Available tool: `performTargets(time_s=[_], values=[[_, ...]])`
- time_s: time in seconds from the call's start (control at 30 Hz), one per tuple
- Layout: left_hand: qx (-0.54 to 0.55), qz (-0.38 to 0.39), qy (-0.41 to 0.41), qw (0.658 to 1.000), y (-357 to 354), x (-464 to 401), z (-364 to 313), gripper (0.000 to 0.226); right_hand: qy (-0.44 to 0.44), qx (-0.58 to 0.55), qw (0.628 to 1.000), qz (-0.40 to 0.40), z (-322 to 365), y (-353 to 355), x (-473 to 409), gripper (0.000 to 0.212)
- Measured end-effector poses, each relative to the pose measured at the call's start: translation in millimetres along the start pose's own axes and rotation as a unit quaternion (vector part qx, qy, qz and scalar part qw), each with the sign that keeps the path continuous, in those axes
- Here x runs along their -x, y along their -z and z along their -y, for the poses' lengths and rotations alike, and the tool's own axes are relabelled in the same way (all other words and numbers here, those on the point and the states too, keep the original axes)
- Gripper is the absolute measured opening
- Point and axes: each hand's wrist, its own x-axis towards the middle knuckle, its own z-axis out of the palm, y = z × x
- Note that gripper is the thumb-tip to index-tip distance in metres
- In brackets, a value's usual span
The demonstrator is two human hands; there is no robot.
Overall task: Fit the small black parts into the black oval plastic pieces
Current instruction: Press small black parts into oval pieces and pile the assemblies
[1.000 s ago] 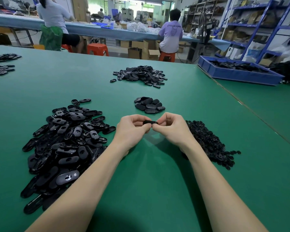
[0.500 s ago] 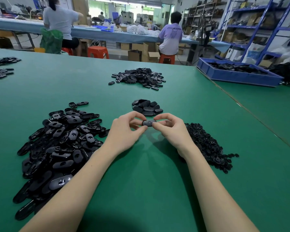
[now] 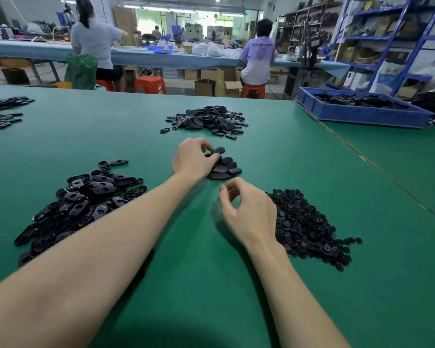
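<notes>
Two hands work apart over the green table (image 3: 312,285). The left hand (image 3: 192,159) reaches forward, fingertips pinching an oval piece (image 3: 217,150) above a small stack of ovals (image 3: 224,169). The right hand (image 3: 249,212) hovers nearer, fingers loosely curled, holding nothing, just left of the small black parts (image 3: 309,227). Far right, a blue tray (image 3: 362,115) holds black pieces.

Factory assembly floor

A wide green desk (image 3: 111,136) carries heaps of identical black oval plastic pieces (image 3: 78,207) and small black parts (image 3: 304,222), with a blue bin (image 3: 362,115) of more parts at its far corner. Beyond it, two workers (image 3: 258,54) sit on orange stools (image 3: 151,84) at a long blue bench (image 3: 161,59), with cardboard boxes (image 3: 219,84) under it and blue steel shelving (image 3: 392,41) stacked with stock on the right.
</notes>
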Motion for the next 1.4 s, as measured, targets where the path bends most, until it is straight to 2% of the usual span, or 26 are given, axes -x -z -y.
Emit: performTargets(time_s=[0.13, 0.23, 0.37, 0.57, 0.73, 0.93, 1.1, 1.23, 1.4], values=[[-0.079, 0.036, -0.001, 0.996, -19, -13, -2, 0.021, -0.013, -0.007, 1.000, -0.005, -2, 0, 0, 0.026], [-0.074, 0.024, 0.003, 0.997, -25, -12, -2, 0.026, 0.003, 0.006, 1.000, 0.002, -1, -1, 1, 0.027], [-0.012, 0.004, 0.006, 1.000, -20, 5, -3, 0.031, 0.014, 0.018, 1.000, -0.002, 0, -1, 1, 0.027], [0.115, -0.037, -0.008, 0.993, 2, 60, 11, 0.008, 0.020, 0.034, 0.999, -0.015, 4, 2, 3, 0.022], [0.130, -0.054, -0.029, 0.990, 31, 83, 25, 0.004, 0.057, 0.052, 0.997, 0.005, 23, -1, 9, 0.021], [0.034, 0.020, -0.038, 0.998, 57, 82, 46, 0.009, 0.057, 0.054, 0.997, 0.018, 23, -1, 16, 0.022], [0.005, 0.032, -0.023, 0.999, 84, 70, 62, 0.004, 0.061, 0.062, 0.996, 0.028, 25, 1, 16, 0.020], [-0.027, 0.075, 0.009, 0.997, 105, 64, 81, 0.015, 0.094, 0.055, 0.993, 0.049, 28, -2, 16, 0.020], [-0.058, 0.137, 0.025, 0.989, 127, 61, 97, 0.022, 0.086, 0.035, 0.994, 0.051, 23, -3, 14, 0.018]])
